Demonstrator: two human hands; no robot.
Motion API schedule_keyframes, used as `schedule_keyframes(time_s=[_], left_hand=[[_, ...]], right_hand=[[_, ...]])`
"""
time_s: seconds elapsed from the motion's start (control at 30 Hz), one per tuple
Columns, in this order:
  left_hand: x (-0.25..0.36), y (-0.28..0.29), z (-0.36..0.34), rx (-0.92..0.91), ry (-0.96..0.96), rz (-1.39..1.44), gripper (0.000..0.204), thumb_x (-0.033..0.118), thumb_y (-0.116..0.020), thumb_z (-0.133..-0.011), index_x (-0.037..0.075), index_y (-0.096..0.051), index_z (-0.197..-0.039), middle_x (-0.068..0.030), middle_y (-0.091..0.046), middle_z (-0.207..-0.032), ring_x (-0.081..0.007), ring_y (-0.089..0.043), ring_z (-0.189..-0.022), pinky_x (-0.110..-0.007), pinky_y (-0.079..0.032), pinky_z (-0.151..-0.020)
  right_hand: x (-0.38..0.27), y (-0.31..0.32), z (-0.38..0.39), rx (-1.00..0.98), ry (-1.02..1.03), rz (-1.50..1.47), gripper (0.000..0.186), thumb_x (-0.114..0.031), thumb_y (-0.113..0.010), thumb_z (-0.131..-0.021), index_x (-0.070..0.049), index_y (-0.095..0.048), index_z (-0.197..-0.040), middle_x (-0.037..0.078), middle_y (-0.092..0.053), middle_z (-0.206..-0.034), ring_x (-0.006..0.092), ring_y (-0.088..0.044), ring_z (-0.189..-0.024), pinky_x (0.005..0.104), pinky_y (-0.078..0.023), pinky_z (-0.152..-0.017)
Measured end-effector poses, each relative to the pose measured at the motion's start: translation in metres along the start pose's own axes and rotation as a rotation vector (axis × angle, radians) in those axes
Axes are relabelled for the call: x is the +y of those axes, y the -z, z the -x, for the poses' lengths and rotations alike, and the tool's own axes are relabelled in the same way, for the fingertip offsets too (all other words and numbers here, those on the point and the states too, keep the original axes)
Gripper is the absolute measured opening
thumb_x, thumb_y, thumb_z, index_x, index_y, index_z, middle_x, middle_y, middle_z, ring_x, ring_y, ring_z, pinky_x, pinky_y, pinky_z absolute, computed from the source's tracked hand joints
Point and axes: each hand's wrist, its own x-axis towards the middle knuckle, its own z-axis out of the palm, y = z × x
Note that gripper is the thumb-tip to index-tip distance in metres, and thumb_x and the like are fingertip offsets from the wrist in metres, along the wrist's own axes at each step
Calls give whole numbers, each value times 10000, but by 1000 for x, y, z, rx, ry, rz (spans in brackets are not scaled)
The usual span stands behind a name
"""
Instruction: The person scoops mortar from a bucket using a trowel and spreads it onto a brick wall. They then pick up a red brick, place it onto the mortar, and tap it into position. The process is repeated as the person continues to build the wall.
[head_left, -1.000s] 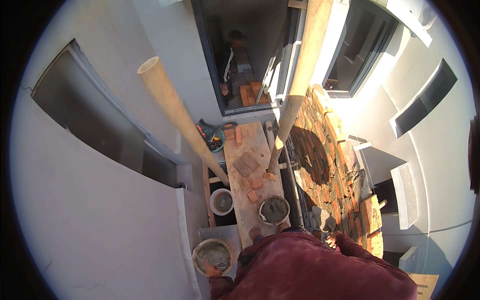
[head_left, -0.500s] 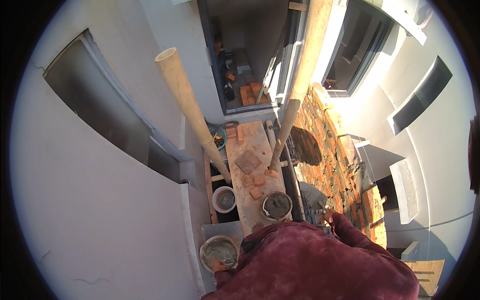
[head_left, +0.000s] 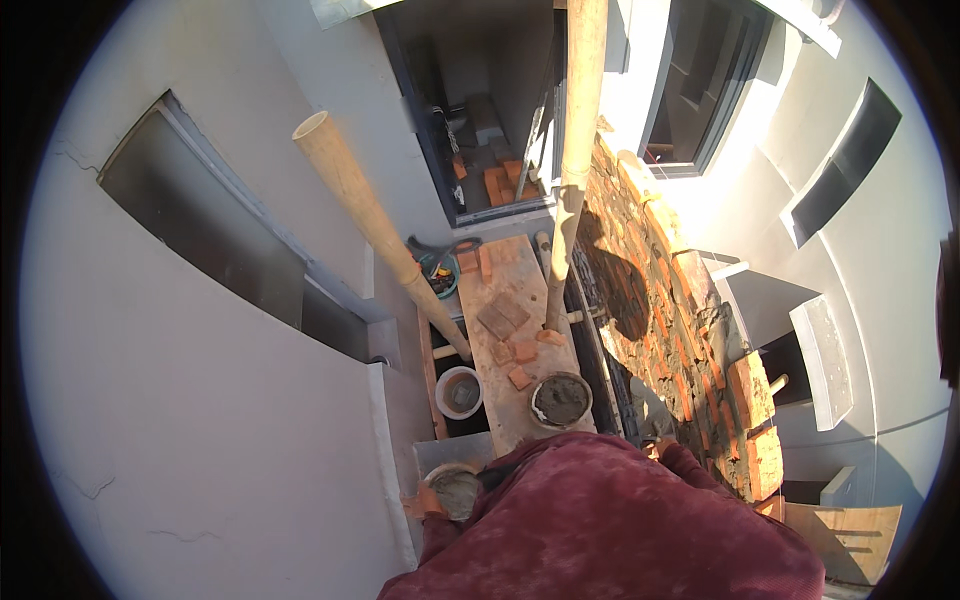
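At the lower left, my left hand [head_left: 428,499] grips the rim of a bucket of wet grey mortar [head_left: 458,492], which my maroon sleeve partly covers. My right hand [head_left: 662,448] is closed round the handle of a trowel; its grey blade [head_left: 651,408] lies beside the brick wall [head_left: 690,350] on my right, and the handle is mostly hidden. Between my arms, on the plank [head_left: 515,270], stands a second mortar bucket [head_left: 561,400], full of grey mortar. Several orange brick pieces [head_left: 520,377] lie just beyond it.
Two bamboo poles, one left [head_left: 365,215] and one right [head_left: 575,150], rise beside the plank. A pale bucket [head_left: 460,393] sits left of the plank, over a dark gap. A teal basin of tools [head_left: 438,275] stands farther off. Plastered walls [head_left: 230,400] close in the left side.
My left hand has moved from the mortar inside the bucket to its left rim. The trowel hand has shifted slightly, staying beside the wall. The whole view has tilted a little.
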Motion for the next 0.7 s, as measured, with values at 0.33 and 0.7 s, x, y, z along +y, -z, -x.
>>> schedule_keyframes(time_s=[0.33,0.7], left_hand=[[287,124,232,-2178,-1118,-71,461,451,-464,-969,53,-609,-1152,-68,-615,-1014,-174,-559,-946,-314,-422,-895],[291,165,338,-2488,-1576,-175,661,554,-343,-973,17,-445,-1343,-71,-539,-911,-193,-510,-881,-350,-411,-860]], right_hand=[[33,-69,41,350,162,1395,442,-460,-456,-911,-161,-651,-1171,127,-628,-1197,278,-593,-1127,398,-480,-937],[62,-80,68,360,129,1301,418,-446,-466,-895,-176,-665,-1143,112,-638,-1182,270,-601,-1116,400,-481,-934]])
